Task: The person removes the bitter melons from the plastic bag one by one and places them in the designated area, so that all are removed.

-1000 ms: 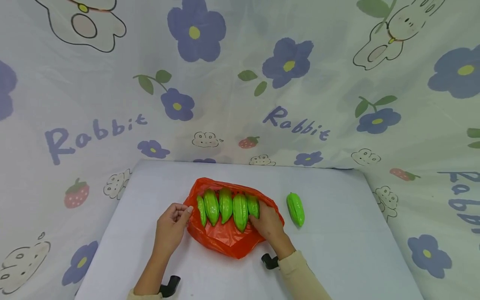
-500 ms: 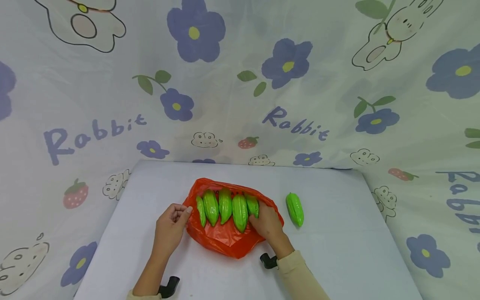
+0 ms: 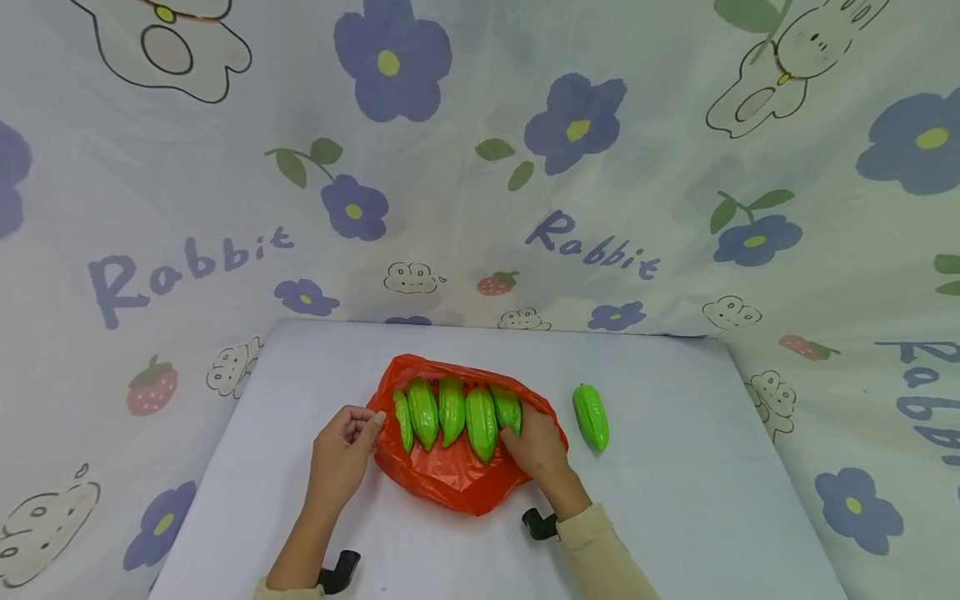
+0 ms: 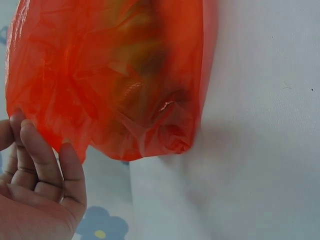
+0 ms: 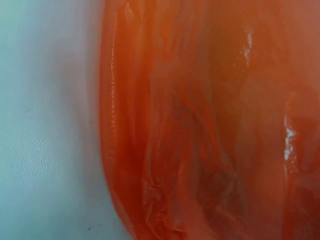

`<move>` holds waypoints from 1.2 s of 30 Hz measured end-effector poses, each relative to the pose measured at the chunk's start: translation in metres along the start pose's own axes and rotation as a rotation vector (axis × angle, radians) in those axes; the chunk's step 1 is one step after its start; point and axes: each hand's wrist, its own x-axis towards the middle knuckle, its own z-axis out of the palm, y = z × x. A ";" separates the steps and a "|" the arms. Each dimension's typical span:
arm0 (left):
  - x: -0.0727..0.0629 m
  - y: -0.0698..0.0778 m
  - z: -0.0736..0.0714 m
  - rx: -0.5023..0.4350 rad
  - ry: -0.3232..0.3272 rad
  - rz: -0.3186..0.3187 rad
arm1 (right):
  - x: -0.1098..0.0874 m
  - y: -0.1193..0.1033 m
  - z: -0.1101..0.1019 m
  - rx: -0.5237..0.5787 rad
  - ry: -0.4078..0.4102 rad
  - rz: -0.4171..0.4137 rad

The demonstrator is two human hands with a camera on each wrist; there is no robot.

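In the head view a red plastic bag [image 3: 465, 487] lies with its mouth spread toward me, several green bitter melons [image 3: 423, 417] side by side within it. At the bag's left rim, my left hand [image 3: 343, 450] pinches the plastic between thumb and fingertips. The left wrist view shows that left hand [image 4: 45, 185] at the edge of the bag [image 4: 60, 75]. My right hand [image 3: 542, 446] reaches into the bag's right side and holds the rightmost bitter melon [image 3: 508, 410], thumb near its lower end, other fingers hidden. Red plastic [image 5: 175, 125] fills most of the right wrist view.
One more bitter melon [image 3: 591, 417] lies on the white table [image 3: 675, 500] just right of the bag. Behind the table hangs a pale cloth [image 3: 450, 167] with flowers and rabbits. A black wrist mount [image 3: 538, 524] juts from the right sleeve, another [image 3: 341, 572] from the left.
The rightmost bitter melon and my right hand have shifted very slightly to the right inside the bag. My left hand and the bag look the same.
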 end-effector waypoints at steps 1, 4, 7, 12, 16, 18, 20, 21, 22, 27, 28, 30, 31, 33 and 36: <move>0.000 0.000 0.000 0.000 0.002 0.002 | 0.000 0.000 0.000 -0.001 0.002 -0.006; 0.000 0.001 0.000 -0.006 0.003 0.003 | -0.002 0.000 -0.002 -0.002 0.008 -0.025; -0.001 0.001 -0.001 -0.014 0.001 0.001 | -0.004 -0.001 -0.003 0.002 0.008 -0.032; -0.001 0.002 -0.001 -0.015 0.000 0.003 | -0.006 -0.002 -0.005 0.004 0.020 -0.037; -0.001 0.003 -0.001 -0.009 0.001 0.007 | -0.007 -0.005 -0.007 -0.018 0.038 -0.032; -0.001 0.003 -0.001 -0.008 0.000 0.007 | -0.008 -0.006 -0.008 -0.030 0.050 -0.029; -0.001 0.003 -0.001 -0.009 0.001 0.009 | -0.010 -0.008 -0.009 -0.038 0.061 -0.031; -0.001 0.003 -0.001 -0.011 0.002 0.009 | -0.011 -0.009 -0.010 -0.039 0.065 -0.029; -0.001 0.003 -0.001 -0.012 0.003 0.010 | -0.011 -0.010 -0.011 -0.038 0.067 -0.030; -0.002 0.004 -0.001 -0.017 0.003 0.009 | -0.013 -0.012 -0.014 -0.023 0.073 -0.048; -0.002 0.004 -0.001 -0.016 0.003 0.009 | -0.013 -0.012 -0.014 -0.017 0.073 -0.051; -0.002 0.005 -0.001 -0.015 0.001 0.005 | -0.015 -0.013 -0.016 -0.006 0.072 -0.052; -0.002 0.005 -0.001 -0.016 0.001 0.006 | -0.015 -0.014 -0.016 -0.002 0.070 -0.051; -0.002 0.005 -0.001 -0.015 -0.001 0.003 | -0.017 -0.015 -0.017 0.005 0.065 -0.047; -0.002 0.005 -0.001 -0.013 -0.003 0.002 | -0.018 -0.016 -0.019 0.007 0.059 -0.037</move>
